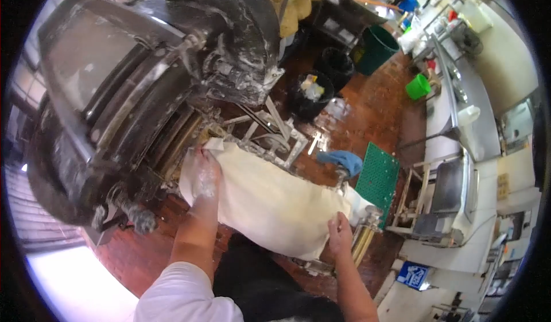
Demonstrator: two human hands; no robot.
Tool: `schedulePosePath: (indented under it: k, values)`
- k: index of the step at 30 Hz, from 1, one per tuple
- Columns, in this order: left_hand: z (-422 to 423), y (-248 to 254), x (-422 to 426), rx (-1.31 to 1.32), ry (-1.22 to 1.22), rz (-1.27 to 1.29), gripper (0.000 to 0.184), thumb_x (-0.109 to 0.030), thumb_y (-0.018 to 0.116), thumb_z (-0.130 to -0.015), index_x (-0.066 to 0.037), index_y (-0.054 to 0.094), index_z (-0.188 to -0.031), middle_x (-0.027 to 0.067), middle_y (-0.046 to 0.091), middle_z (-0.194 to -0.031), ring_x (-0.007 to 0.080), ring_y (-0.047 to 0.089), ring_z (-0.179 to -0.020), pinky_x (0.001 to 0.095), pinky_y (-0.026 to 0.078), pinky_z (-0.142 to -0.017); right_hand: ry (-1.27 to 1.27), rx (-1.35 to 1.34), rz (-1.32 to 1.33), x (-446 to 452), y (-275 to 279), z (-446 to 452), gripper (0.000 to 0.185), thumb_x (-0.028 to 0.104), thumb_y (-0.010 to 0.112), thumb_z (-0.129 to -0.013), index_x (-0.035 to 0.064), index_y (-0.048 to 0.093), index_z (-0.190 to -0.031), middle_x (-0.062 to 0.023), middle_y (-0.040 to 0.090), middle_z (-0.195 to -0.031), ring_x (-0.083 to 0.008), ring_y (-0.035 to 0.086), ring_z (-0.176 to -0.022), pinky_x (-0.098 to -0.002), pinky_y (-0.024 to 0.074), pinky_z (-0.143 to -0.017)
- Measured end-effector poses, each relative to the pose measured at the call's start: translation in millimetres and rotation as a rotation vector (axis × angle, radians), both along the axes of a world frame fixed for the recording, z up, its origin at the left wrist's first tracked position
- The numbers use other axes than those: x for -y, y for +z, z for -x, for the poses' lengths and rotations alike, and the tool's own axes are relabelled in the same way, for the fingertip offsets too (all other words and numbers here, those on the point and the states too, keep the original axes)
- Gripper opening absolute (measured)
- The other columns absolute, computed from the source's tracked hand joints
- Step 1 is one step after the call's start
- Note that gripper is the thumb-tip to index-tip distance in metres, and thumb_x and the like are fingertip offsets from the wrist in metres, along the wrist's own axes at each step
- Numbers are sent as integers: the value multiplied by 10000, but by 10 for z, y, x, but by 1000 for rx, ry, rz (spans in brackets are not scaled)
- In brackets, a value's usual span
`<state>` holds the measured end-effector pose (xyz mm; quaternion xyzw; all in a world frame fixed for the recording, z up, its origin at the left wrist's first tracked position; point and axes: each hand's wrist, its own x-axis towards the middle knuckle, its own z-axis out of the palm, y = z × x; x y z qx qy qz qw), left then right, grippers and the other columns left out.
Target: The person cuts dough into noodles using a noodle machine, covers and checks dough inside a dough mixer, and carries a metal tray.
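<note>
Dough, rolled into a broad pale sheet [275, 198], lies between the person's two hands, in front of the body, running from the mouth of the big machine at the left towards a metal roller [363, 243] at the right. The left hand [205, 176] lies along the end nearest the machine, beside a small turned-up flap; its palm seems to rest on the dough, perhaps to steady that end, but the fingers are partly hidden, so how far they are bent and whether they grip cannot be told. The right hand [340, 233] is at the far corner, its fingers curled in, apparently pinching the edge, which would keep the soft sheet spread and stop that end from slipping or folding. Holding both ends makes sense, as so wide and limp a piece would likely sag from one hand.

Close to the left hand stands the large dark machine [143, 75], streaked with white powder, probably flour to keep dough from sticking. Past the sheet's far edge a blue cloth [342, 160] is draped near the roller, perhaps handy for wiping. Beyond it a green mat [377, 176] covers part of the red floor [367, 112], possibly for footing. Farther off are a black bin [311, 101] holding rubbish and a green bin [376, 49], both well apart from the dough.
</note>
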<state>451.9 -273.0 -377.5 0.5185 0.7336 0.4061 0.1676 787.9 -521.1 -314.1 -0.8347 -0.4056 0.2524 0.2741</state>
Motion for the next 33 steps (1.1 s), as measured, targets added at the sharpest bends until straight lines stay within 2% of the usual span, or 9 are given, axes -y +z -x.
schedulePosePath:
  k: [6, 12, 14, 16, 17, 19, 21, 24, 33]
  values:
    - [-124, -611, -647, -73, -154, 32, 298, -189, 399, -964, 4, 522, -1155, 234, 558, -1156, 377, 555, -1036, 443, 428, -887, -85, -74, 29, -128, 3, -29, 517, 277, 645, -844, -21, 507, -1244, -237, 494, -1306, -333, 485, -1209, -371, 388, -998]
    - [2, -800, -855, -239, -293, 277, 441, -243, 438, -959, -12, 412, -1333, 238, 507, -1269, 412, 492, -1145, 427, 404, -975, -80, -129, 78, -386, -135, -147, 291, 213, 674, -828, 19, 635, -1042, -210, 551, -1251, -284, 536, -1155, -333, 408, -968]
    - [263, -1139, -771, -889, -444, 128, 433, -206, 460, -950, -42, 399, -1347, 241, 480, -1306, 377, 487, -1182, 411, 411, -986, -148, -223, 51, -438, -141, -92, 264, 218, 671, -831, 24, 645, -1008, -200, 556, -1252, -279, 542, -1150, -332, 404, -973]
    - [224, -932, -680, -791, -416, 50, 432, -187, 472, -945, -86, 397, -1358, 249, 454, -1335, 376, 470, -1215, 413, 414, -995, -185, -254, 13, -486, -201, -91, 253, 221, 671, -831, 25, 648, -989, -194, 556, -1259, -273, 543, -1151, -332, 401, -977]
    - [213, -748, -607, -377, -335, 77, 430, -187, 472, -944, -114, 402, -1361, 255, 440, -1346, 393, 455, -1229, 424, 414, -999, -191, -246, 1, -467, -275, -82, 255, 222, 672, -830, 23, 647, -988, -193, 553, -1266, -269, 541, -1154, -332, 401, -978]
    - [435, -881, -525, -1050, -509, -22, 463, -212, 490, -939, -157, 378, -1386, 254, 400, -1380, 409, 442, -1238, 428, 410, -1006, -196, -190, -33, -466, -264, -30, 258, 224, 671, -827, 25, 647, -991, -175, 567, -1257, -256, 549, -1153, -331, 403, -978]
    - [465, -817, -385, -788, -556, 552, 533, -271, 526, -927, -5, 384, -1367, 284, 332, -1414, 370, 309, -1335, 471, 263, -1092, -251, -166, -58, -427, -199, -17, 262, 222, 671, -824, 29, 650, -1000, -164, 586, -1234, -250, 562, -1135, -329, 414, -969]
    - [85, -283, -226, -137, -293, 534, 571, -337, 561, -905, -50, 398, -1372, 285, 341, -1407, 387, 290, -1339, 462, 265, -1090, -314, -115, -78, -256, 32, 5, 271, 212, 672, -818, 33, 655, -1020, -141, 626, -1173, -235, 593, -1088, -319, 449, -924]
    - [-1306, -263, 113, -106, -683, -69, 523, -245, 702, -791, 7, 522, -1213, 262, 486, -1280, 398, 445, -1213, 463, 338, -1036, -580, -18, -152, 1618, 485, -432, 205, 158, 663, -833, 11, 657, -976, -64, 666, -879, -117, 610, -788, -258, 484, -751]
